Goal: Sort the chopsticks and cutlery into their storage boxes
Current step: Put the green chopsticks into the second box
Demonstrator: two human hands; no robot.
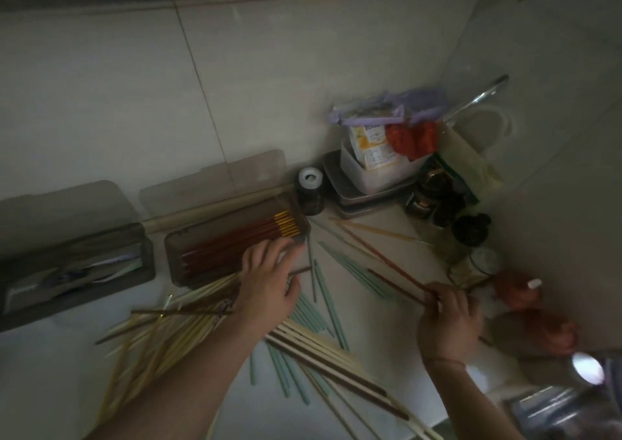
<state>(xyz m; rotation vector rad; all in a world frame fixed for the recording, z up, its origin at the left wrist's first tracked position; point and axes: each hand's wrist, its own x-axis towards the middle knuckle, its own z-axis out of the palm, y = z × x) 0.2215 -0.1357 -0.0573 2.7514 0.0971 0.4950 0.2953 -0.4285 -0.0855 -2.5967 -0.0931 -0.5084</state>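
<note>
Two red chopsticks are pinched in the right hand; the left hand rests unclenched by the box of red ones (lid up). Swinging them across could scatter the loose pile.

Dim light falls on a corner where two pale tiled walls meet. Thin grout lines cross the large tiles. A pale bench runs below, shadowed toward its edges.
</note>
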